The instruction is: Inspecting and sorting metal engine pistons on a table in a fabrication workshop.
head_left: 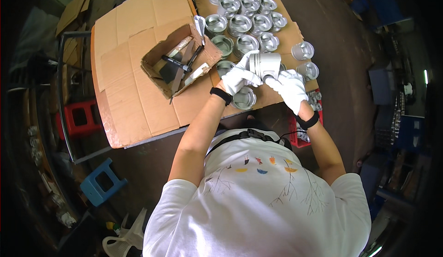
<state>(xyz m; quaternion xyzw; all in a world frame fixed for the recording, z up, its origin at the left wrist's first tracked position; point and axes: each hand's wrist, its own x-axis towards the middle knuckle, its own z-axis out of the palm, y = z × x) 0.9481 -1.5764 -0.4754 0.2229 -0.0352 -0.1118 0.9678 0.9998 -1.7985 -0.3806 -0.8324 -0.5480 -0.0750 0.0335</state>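
Note:
Both my hands wear white gloves and hold one silver metal piston lying on its side above the cardboard-covered table. My left hand grips its left end with fingers wrapped around the crown. My right hand supports it from below on the right. Several more pistons stand in rows on the cardboard beyond my hands. Another piston stands just below my left hand near the table's front edge.
An open cardboard box with dark tools inside lies left of my hands. Two pistons stand apart at the right. A red crate of small metal parts sits under my right wrist. A red stool and blue stool stand at left.

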